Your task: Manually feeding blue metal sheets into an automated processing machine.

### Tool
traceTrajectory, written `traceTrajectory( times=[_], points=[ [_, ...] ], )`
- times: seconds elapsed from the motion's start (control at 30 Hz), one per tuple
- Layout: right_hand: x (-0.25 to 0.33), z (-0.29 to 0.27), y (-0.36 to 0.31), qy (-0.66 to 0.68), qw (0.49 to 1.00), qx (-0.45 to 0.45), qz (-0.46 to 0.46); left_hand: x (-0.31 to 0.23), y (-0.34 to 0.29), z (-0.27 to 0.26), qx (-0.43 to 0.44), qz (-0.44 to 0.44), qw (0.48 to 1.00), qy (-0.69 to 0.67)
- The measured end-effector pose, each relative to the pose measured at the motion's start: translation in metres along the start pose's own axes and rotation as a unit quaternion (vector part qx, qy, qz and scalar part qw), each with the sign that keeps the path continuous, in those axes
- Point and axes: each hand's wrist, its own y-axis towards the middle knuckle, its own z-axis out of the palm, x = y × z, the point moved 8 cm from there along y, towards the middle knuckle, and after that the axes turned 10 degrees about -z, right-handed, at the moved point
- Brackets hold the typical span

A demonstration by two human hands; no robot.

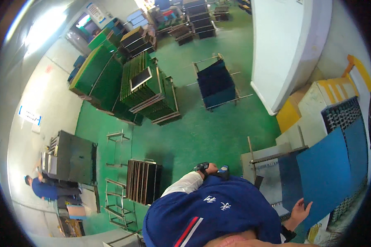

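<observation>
At the lower right, my right hand [301, 212] is at the left edge of a large blue sheet [325, 171], its fingers stretched out and apart. Whether they press on the sheet or stay just in front of it is unclear. The sheet stands tilted beside a dark rack with a metal frame [272, 158]. A darker blue panel [290, 177] shows behind its left edge. My left hand [211, 168], below a black wristband [201, 166], is held in front of my waist. Its fingers are too small and partly hidden to read.
Rows of small wheels [345, 117] run along the right, by yellow-taped boxes [332, 92]. A rack of dark boards [143, 181] stands at my left. Ahead are a rack with dark blue sheets [216, 84] and green board stacks [148, 90]. A person [45, 188] works at far left.
</observation>
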Motion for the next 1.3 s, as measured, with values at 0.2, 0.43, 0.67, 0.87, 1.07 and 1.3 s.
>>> traceTrajectory(
  times=[0.2, 0.43, 0.67, 0.87, 1.07, 1.3],
  points=[
    [0.0, 0.039, -0.011, -0.053, 0.989, 0.086, -0.11, -0.006, 0.006, 0.003, -0.004, 0.039, 0.998, 0.049],
    [0.041, 0.027, 0.001, -0.127, 0.961, 0.125, -0.211, -0.038, 0.007, 0.009, -0.021, 0.036, 0.997, 0.069],
    [0.031, 0.03, 0.02, -0.027, 0.989, 0.052, -0.138, -0.034, 0.012, 0.005, 0.019, 0.166, 0.971, 0.173],
    [0.038, 0.046, 0.011, 0.041, 0.987, 0.039, -0.15, -0.058, -0.019, 0.012, -0.01, 0.44, 0.846, 0.3],
    [0.041, 0.042, 0.009, 0.04, 0.988, 0.05, -0.138, -0.069, -0.008, 0.018, 0.008, 0.403, 0.871, 0.279],
    [0.038, 0.041, 0.015, 0.037, 0.985, 0.059, -0.156, -0.079, -0.002, 0.016, 0.022, 0.382, 0.874, 0.3]
  ],
)
